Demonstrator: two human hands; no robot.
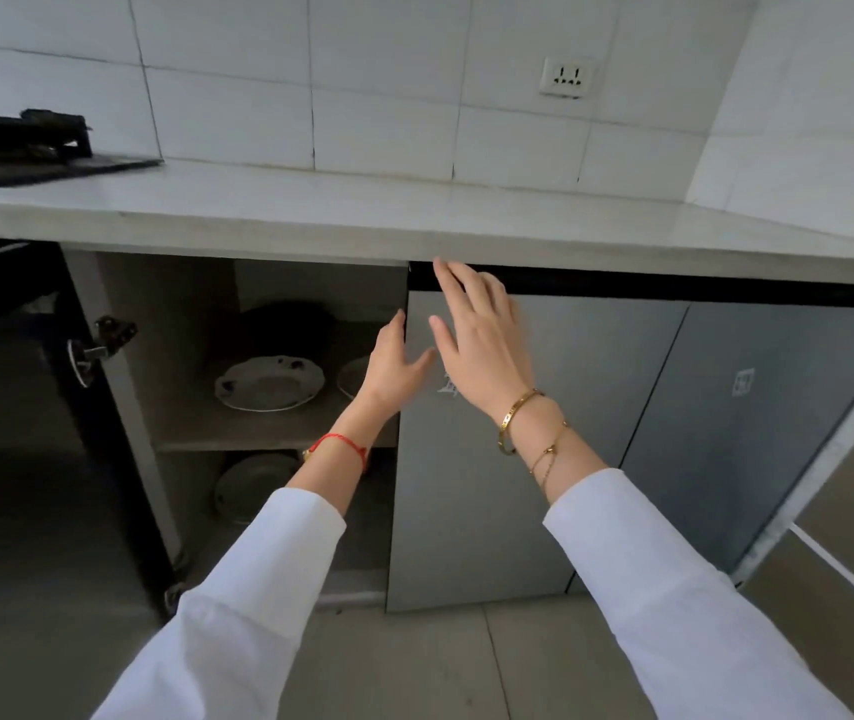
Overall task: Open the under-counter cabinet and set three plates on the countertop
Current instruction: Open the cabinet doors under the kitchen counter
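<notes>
The left under-counter cabinet stands open, its dark door [25, 459] swung out to the left. On its upper shelf [258, 433] lies a white patterned plate [269, 383]; a second plate [355, 376] shows partly behind my left hand. Another plate [253, 483] sits on the lower shelf. My left hand [396, 363] reaches into the opening with fingers straight, holding nothing. My right hand [477, 335] is spread flat in front of the shut grey door [466, 511], fingertips near the top edge under the pale countertop [362, 210].
A black gas stove [19, 148] sits at the countertop's far left. A dark pot [284, 324] stands at the back of the upper shelf. Further grey doors [752, 433] are shut to the right. A wall socket [568, 77] is on the tiled backsplash.
</notes>
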